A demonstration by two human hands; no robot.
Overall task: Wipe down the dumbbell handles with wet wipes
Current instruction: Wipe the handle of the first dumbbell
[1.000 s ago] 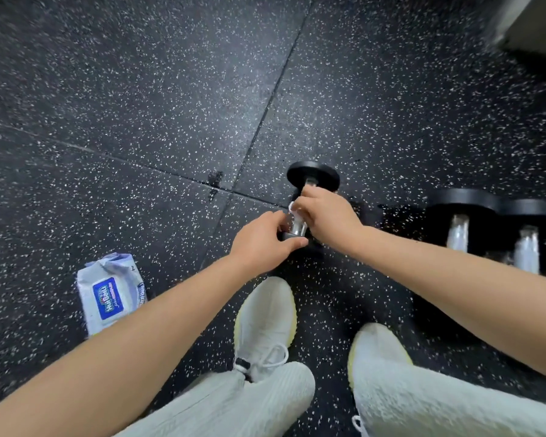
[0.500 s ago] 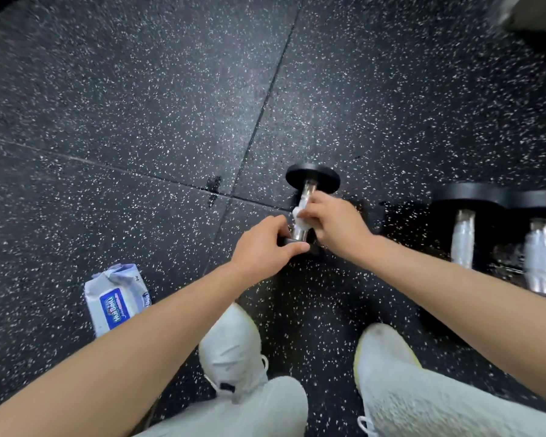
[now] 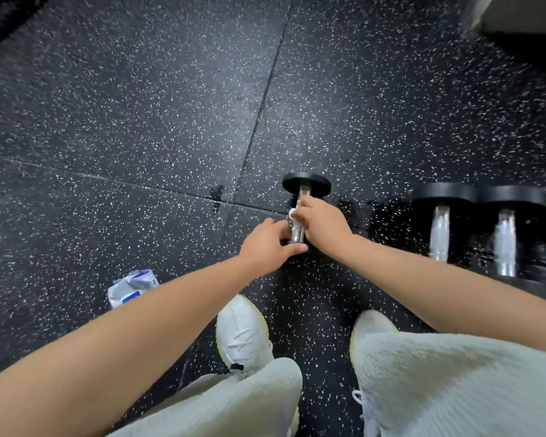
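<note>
The dumbbell (image 3: 306,184) is laid on the speckled floor (image 3: 139,121) ahead of the shoes (image 3: 243,332). Its handle (image 3: 298,233) is gripped by the right hand (image 3: 323,220), fingers curled, a white wipe (image 3: 292,212) pinned under them. Its near head is clasped by the left hand (image 3: 267,244), fingers curled.

No writing can be read.
The only printed surface is a blue rectangular label (image 3: 130,297) on the crumpled white-and-lilac soft plastic pack of wet wipes (image 3: 136,280), which lies on the speckled black rubber floor (image 3: 108,121). The person's bare left forearm (image 3: 171,310) covers the lower part of the pack. What shows of the label is too blurred and too small to make out any word or brand.
</note>
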